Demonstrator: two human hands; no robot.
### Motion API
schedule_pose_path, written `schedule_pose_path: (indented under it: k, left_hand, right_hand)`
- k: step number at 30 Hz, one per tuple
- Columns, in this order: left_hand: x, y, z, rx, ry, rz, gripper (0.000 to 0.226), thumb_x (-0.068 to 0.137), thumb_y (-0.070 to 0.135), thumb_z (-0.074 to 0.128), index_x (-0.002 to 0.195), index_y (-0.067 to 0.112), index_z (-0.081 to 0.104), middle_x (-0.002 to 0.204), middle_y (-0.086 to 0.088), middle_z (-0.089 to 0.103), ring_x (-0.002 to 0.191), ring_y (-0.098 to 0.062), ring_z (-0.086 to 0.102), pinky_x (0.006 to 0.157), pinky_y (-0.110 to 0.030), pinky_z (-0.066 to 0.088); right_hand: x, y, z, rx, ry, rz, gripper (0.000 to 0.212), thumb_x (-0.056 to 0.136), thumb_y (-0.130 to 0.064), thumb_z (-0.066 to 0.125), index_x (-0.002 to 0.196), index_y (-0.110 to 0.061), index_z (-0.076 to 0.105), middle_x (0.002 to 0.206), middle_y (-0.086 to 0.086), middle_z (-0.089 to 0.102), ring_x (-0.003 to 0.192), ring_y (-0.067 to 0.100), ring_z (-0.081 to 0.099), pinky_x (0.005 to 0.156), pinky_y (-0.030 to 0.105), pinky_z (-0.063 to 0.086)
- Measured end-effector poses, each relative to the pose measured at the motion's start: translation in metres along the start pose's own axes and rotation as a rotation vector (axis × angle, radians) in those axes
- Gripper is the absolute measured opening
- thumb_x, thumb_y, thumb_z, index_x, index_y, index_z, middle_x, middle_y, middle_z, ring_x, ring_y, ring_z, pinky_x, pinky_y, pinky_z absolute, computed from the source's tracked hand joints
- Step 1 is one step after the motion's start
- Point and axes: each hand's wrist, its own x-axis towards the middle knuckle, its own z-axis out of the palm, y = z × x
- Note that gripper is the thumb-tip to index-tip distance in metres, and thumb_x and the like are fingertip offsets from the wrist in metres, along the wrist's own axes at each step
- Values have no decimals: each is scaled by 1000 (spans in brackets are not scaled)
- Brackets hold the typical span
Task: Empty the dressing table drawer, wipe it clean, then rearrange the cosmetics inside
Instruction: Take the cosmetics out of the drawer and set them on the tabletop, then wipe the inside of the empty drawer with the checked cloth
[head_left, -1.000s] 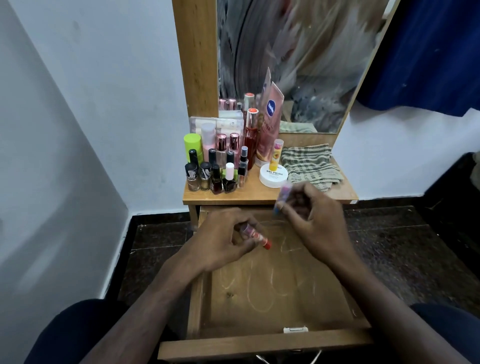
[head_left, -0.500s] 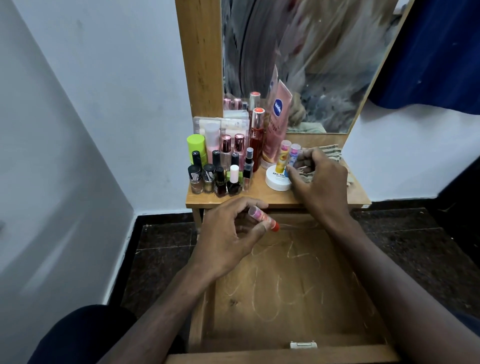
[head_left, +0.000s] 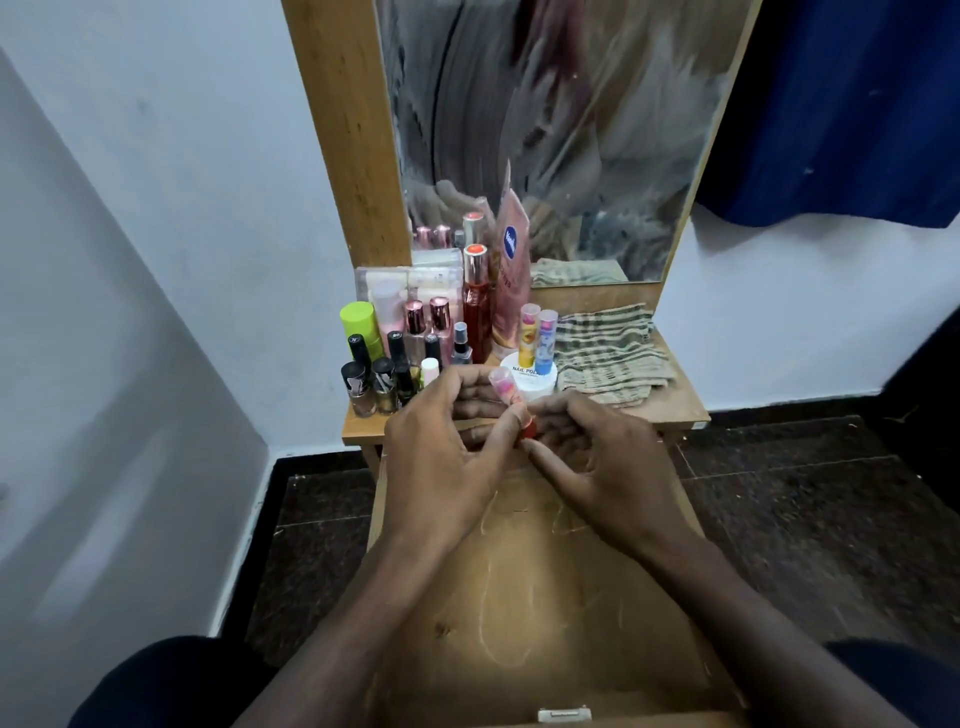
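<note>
Wooden drawer (head_left: 545, 613) open, left hand (head_left: 441, 467) pinching lip balm (head_left: 511, 397)

drawer (head_left: 524, 613) front cut off; mirror (head_left: 561, 130) blurred

Drawer (head_left: 540, 597) pulled out, wooden floor bare with pale scuff loops. Pink stick (head_left: 511, 397), red base, held tilted above its far end. Remaining cosmetics (head_left: 415, 343) stand upright, clustered on the tabletop's left.
</note>
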Motion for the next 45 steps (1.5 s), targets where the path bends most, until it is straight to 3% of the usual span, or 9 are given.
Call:
schedule_pose_path:
  k: [7,11,16,30,33,37,40,42,45]
  left_hand:
    - [-2,6,29,59,85,-72,27,89,27,87,113,19,78,91,17,77,85,11,72,68,-3,52]
    - [7,6,41,163,202,-93,27,91,29,85,115,19,78,91,16,76,85,13,70,69,-4,53]
    - [27,2,54,337,304,-41,32,92,29,84,122,18,78,104,6,81,89,-1,75,82,-29,65]
    - [26,-20,81,420,261,-61,37,95,27,79,130,19,75,115,6,80,94,0,75,80,-23,65]
    - [19,-20,75,442,258,-6,37,93,28,81,129,19,75,113,7,80,91,0,74,80,-23,64]
    - [-6,-26,59,463,245,148,27,92,23,83,117,14,79,106,2,81,86,-8,76,75,-28,65]
    - [-20,-33,42,433,105,296,19,92,20,83,110,13,79,102,4,79,87,-3,73,74,-21,61]
    - [-26,-42,21,409,-99,331,17,95,23,79,111,18,78,103,11,76,87,2,69,72,-17,58]
    - [-31,-64,-20,518,-467,277,18,100,35,70,117,32,73,109,21,69,93,10,62,76,-14,54]
  right_hand:
    - [13,12,4,266,54,181,19,89,-15,80,107,-15,74,83,-8,76,77,6,75,73,32,66]
    - [19,8,2,234,74,115,23,89,-18,81,111,-17,73,82,-11,75,75,4,73,72,29,64]
    - [18,16,-14,199,130,110,25,86,-18,82,106,-22,68,83,-13,73,77,7,72,72,30,63]
    - [19,34,-23,11,246,51,13,90,-20,79,97,-19,69,83,-11,71,73,3,66,68,26,59]
    - [26,43,-22,-166,229,-35,18,90,-26,77,104,-18,69,99,-6,71,93,11,65,83,37,57]
    - [39,55,-19,-365,-134,-44,77,92,-70,53,149,-19,48,157,3,46,147,21,39,122,44,35]
    - [40,64,-24,-627,-417,-5,109,84,-90,29,164,-17,21,172,4,20,159,23,18,130,47,13]
    - [36,60,-27,-733,-430,-11,111,81,-88,47,163,-17,23,168,6,28,154,25,27,127,44,21]
    - [29,51,-28,-875,-324,-38,94,79,-59,75,156,-21,35,146,9,43,133,28,43,110,43,37]
